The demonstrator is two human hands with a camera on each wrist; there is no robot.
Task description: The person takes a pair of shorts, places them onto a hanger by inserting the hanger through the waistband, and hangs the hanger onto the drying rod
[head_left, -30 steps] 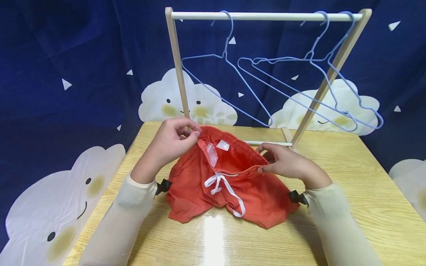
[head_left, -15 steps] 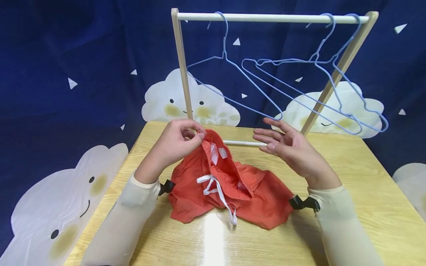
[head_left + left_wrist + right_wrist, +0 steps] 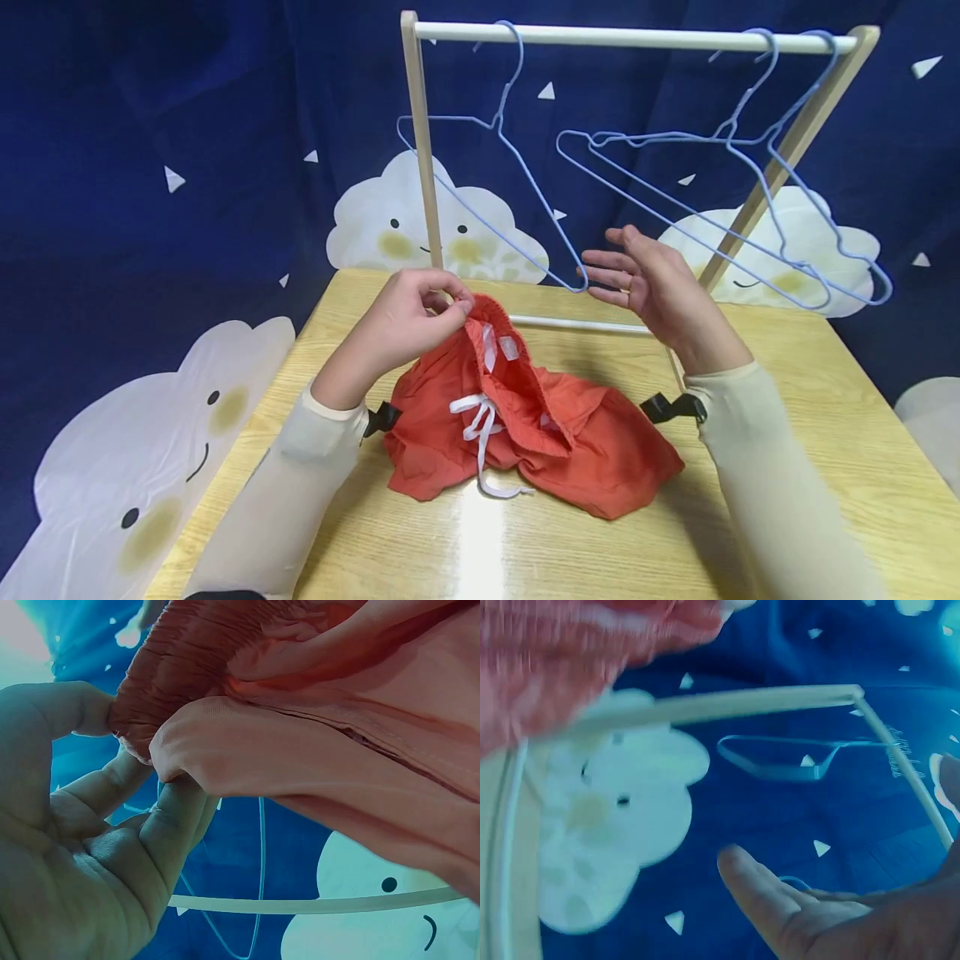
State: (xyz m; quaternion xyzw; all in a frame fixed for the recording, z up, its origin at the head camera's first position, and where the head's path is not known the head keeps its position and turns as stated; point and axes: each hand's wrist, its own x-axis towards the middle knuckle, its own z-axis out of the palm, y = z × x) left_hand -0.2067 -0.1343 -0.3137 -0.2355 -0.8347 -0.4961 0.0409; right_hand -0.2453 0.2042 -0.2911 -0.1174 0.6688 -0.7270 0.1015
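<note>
At the left end of the waistband point(image 3: 513, 421), the left hand's point(image 3: 412, 321) fingers pinch the red shorts point(image 3: 603, 446), otherwise slumped on the counter point(image 3: 375, 542). The right hand's point(image 3: 663, 296) outstretched fingers hold nothing beside a blue hanger point(image 3: 498, 122); contact is unclear. The shorts appear gathered up but not yet hung; two more hangers point(image 3: 727, 131) share the rack point(image 3: 637, 36). No container shows.

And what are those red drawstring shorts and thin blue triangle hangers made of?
The red shorts look like thin, matte cloth, perhaps cotton: they crease softly and gather at the waist. The blue hangers look like smooth, coated metal wire, judging by their slim bends, though plastic is possible.
</note>
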